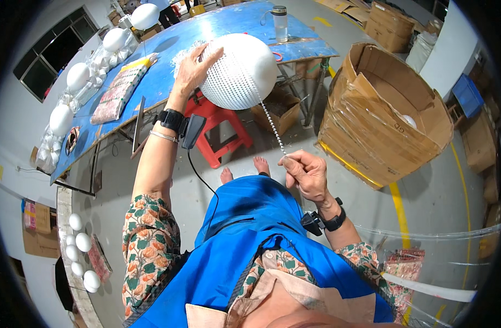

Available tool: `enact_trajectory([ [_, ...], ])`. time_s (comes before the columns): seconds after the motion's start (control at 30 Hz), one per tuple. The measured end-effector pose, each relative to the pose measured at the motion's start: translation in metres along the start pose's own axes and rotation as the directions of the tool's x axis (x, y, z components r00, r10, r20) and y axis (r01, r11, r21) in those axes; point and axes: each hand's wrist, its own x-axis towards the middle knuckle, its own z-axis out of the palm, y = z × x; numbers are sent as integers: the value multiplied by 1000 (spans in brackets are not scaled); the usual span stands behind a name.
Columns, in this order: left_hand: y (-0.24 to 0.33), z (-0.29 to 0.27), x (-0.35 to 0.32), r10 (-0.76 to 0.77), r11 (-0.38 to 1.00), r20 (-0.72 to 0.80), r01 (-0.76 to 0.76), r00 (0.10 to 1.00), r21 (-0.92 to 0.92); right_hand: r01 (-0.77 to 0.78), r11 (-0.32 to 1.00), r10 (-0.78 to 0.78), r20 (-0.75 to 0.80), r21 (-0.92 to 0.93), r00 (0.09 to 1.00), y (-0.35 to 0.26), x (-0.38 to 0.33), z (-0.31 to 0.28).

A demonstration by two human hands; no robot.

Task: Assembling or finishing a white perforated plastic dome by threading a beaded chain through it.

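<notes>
A big white ball [254,64] is in front of me by the blue table, its lower left part covered in close rows of small white beads. My left hand [195,68] grips its left side, with the fingers bent over the beaded rows. From the ball's lower right a strand of beads [272,126] runs down taut. The strand's lower end is pinched between thumb and fingers of my right hand [306,174], in front of my blue apron [245,205]. Both wrists carry black strapped devices. The ball's underside and far side are hidden.
On the blue table [207,24] are a clear bottle [280,27], a patterned packet [122,90] and several white balls [78,76] along its left edge. A red stool [220,134] stands below the ball. To the right is a tall open cardboard box [370,131].
</notes>
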Motion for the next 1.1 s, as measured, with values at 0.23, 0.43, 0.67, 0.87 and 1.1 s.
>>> enact_trajectory([
  [0.23,1,-7,5,190,953,-39,-175,981,246,-61,998,62,-30,29,998,20,12,2],
  [0.43,28,-15,13,-361,913,27,359,932,-192,-93,995,95,-47,45,994,25,26,4],
  [0.67,10,-3,2,-179,984,0,179,984,2,-74,995,77,-41,69,996,27,28,6],
  [0.87,0,-5,11,-5,999,-42,3,999,-51,-94,995,94,-55,17,994,23,33,9],
  [1.1,25,-13,18,-300,953,-118,291,946,-89,-97,994,99,-37,50,994,27,35,12],
])
